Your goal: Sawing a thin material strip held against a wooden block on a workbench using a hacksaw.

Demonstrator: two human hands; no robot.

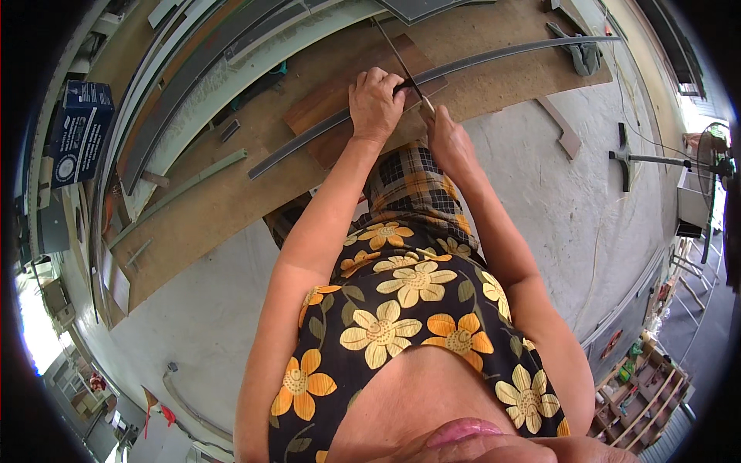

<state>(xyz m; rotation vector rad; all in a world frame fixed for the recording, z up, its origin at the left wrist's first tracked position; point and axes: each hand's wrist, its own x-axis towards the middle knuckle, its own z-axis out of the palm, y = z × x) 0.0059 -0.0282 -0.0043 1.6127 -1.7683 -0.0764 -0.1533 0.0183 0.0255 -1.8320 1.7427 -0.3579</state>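
Observation:
A long, narrow grey strip (494,59) runs across the worktable, over a brown wooden board (316,123). My left hand (377,106) is closed over the strip, holding it down beside the board's middle. In my right hand (450,143) is the pale handle of a thin hand saw (396,51). Its long, narrow blade crosses the strip just right of my left fingers and points away from me. Whether its edge has cut into the strip is too small to tell.
Long strips and panels (185,92) lie at the left and far side of the table (185,239). A grey-green clamp-like tool (583,55) sits at the far right. A blue box (81,133) stands at left; a fan (714,150) is at right.

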